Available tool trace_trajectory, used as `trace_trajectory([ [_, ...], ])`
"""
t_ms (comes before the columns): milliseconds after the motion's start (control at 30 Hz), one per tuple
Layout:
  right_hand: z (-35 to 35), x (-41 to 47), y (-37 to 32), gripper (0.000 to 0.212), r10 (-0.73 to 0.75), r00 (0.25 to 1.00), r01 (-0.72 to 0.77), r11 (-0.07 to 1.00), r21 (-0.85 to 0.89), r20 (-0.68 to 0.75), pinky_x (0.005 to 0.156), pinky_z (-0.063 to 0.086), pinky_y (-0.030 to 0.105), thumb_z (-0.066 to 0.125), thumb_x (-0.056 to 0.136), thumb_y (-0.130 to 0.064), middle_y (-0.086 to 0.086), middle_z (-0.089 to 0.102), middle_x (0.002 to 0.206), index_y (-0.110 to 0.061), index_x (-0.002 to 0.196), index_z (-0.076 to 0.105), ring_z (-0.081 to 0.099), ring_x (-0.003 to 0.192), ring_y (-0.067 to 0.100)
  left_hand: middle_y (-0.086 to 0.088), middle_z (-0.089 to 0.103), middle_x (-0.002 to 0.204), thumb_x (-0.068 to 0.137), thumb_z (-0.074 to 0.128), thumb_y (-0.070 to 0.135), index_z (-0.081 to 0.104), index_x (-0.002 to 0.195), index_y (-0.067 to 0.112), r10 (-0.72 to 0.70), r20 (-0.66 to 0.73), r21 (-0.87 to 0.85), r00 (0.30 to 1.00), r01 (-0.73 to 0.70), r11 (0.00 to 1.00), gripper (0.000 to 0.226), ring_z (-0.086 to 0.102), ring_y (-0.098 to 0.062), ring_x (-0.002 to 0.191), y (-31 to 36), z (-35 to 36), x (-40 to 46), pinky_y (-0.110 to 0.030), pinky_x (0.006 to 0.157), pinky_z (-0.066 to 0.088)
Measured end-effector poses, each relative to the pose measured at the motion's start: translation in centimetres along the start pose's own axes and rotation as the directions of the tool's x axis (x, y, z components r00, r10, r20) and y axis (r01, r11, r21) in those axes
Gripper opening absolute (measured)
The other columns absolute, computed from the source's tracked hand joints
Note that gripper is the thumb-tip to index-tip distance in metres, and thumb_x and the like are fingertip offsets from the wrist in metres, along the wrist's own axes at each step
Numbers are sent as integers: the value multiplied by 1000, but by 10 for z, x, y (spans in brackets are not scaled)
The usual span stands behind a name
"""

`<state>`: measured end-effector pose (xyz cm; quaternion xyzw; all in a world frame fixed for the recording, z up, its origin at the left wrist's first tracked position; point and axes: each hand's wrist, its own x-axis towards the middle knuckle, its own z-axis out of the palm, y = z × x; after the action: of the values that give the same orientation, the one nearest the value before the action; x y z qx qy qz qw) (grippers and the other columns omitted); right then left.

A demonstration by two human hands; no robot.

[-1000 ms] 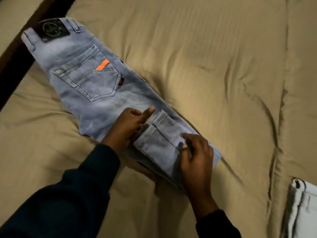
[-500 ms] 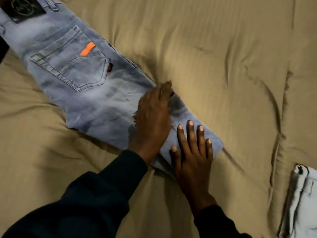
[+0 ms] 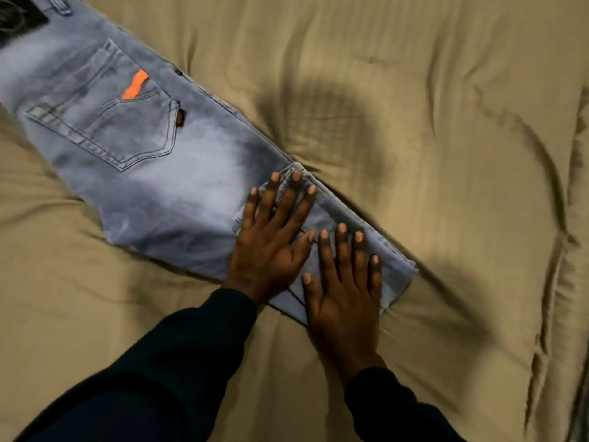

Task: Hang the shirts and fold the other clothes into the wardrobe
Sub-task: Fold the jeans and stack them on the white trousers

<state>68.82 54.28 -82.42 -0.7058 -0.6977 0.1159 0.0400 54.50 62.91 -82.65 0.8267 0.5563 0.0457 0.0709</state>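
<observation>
A pair of washed light-blue jeans (image 3: 153,173) lies diagonally on the bed, back pocket with an orange stripe facing up, waistband at the top left. The leg ends are folded back over the thigh part at the lower right. My left hand (image 3: 271,237) lies flat on the folded-over hem, fingers spread. Just to its right, my right hand (image 3: 342,282) presses flat on the fold, fingers apart. Neither hand grips the cloth. Both arms wear dark sleeves.
A tan quilted bedcover (image 3: 414,122) with creases fills the view around the jeans. A dark patch label (image 3: 19,20) sits on the waistband at the top left corner.
One second ago both hands pinched the leg hems and carried them over the thigh. Now both palms lie flat on the fold. The view has shifted, and the pale garment at the right edge is out of frame.
</observation>
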Motion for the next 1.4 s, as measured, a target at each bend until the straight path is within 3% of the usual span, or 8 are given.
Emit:
trace_trajectory([
  [233, -13, -1, 2, 55, -11, 1000, 14, 982, 189, -18, 123, 8, 40, 40, 102, -34, -2, 19, 166, -25, 156, 31, 6, 154, 16, -8, 5, 168, 102, 41, 42, 16, 160, 15, 11, -35, -65, 999, -13, 998, 68, 1, -28, 155, 3, -5, 2, -55, 122, 15],
  [333, -22, -17, 6, 48, 81, 988, -39, 956, 291, -134, 114, 26, 40, 50, 98, -24, 7, 35, 158, -18, 146, 48, 28, 147, 23, -11, 20, 165, 99, 54, 37, 21, 158, 8, -243, -119, -315, 963, 196, 929, 73, 20, -29, 151, 7, -16, -3, -47, 121, 22],
  [500, -25, -45, -9, 43, 583, 763, -456, 791, 408, -280, 94, 44, 45, 67, 92, -23, 22, 43, 126, -13, 133, 55, 45, 114, 36, -13, 59, 115, 99, 55, 28, 59, 121, 10, -452, -174, -332, 875, 380, 864, 28, 55, -32, 97, -6, -37, 2, -46, 80, 48],
  [667, -25, -47, -25, 57, 711, 679, -496, 627, 601, -182, 102, 41, 40, 60, 94, -36, 23, 43, 127, -4, 140, 48, 44, 118, 32, -6, 58, 83, 104, 41, 32, 54, 90, 12, -422, -125, -447, 898, 329, 832, 27, 55, -23, 76, -17, -65, -15, -28, 61, 27],
  [800, -31, -34, -12, 72, 801, 595, -543, 461, 702, -66, 95, 46, 49, 46, 86, -59, 21, 54, 121, 0, 128, 52, 50, 113, 33, -7, 58, 101, 96, 48, 58, 55, 109, 12, -445, 55, -420, 894, 425, 802, 48, 53, -26, 95, -22, -70, -7, -30, 73, 30],
  [1000, -30, -33, 14, 53, 798, 595, -615, 375, 694, 95, 80, 42, 35, 64, 86, -53, 6, 54, 114, -12, 117, 50, 57, 103, 28, -18, 64, 115, 100, 56, 36, 54, 124, 9, -423, 369, -302, 828, 537, 788, 36, 57, -38, 111, -26, -77, 4, -33, 76, 36],
  [1167, -40, -33, 16, 43, 782, 599, -612, 308, 729, 172, 80, 51, 37, 68, 86, -55, 2, 61, 108, -24, 111, 50, 62, 95, 21, -11, 45, 153, 100, 55, 21, 48, 145, 8, -214, -149, -344, 965, 153, 926, 48, 42, -29, 141, -9, -61, 3, -40, 114, 35],
  [1400, -68, -40, 28, 50, 589, 683, -635, 188, 749, 432, 70, 57, 32, 66, 80, -56, -3, 73, 104, -22, 116, 65, 70, 90, 19, 0, 14, 167, 107, 33, 30, 23, 158, 15, 93, 0, -176, 996, -92, 980, 55, 4, -23, 155, -14, -15, 5, -47, 125, 12],
])
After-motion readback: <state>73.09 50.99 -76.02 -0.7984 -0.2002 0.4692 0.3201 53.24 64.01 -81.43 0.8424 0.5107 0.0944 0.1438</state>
